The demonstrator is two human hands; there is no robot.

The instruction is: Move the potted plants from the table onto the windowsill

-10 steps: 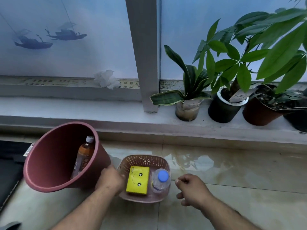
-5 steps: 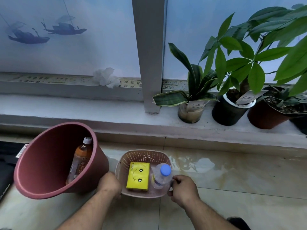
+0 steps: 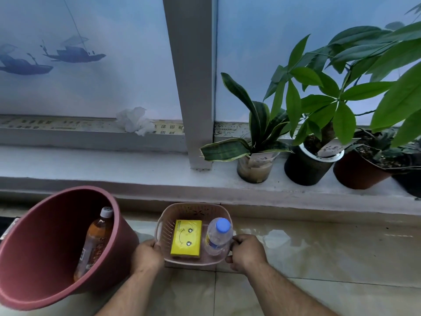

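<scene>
Lower centre: left hand (image 3: 147, 255) and right hand (image 3: 247, 253), each grip curled on a side of the pink basket (image 3: 180, 209) on the desk (image 3: 319, 258). Potted plants (image 3: 305, 165) already line the windowsill (image 3: 91, 165), right; probably tidying remains, calling for a level lift.

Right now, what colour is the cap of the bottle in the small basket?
Blue cap on the clear bottle, head view.
</scene>
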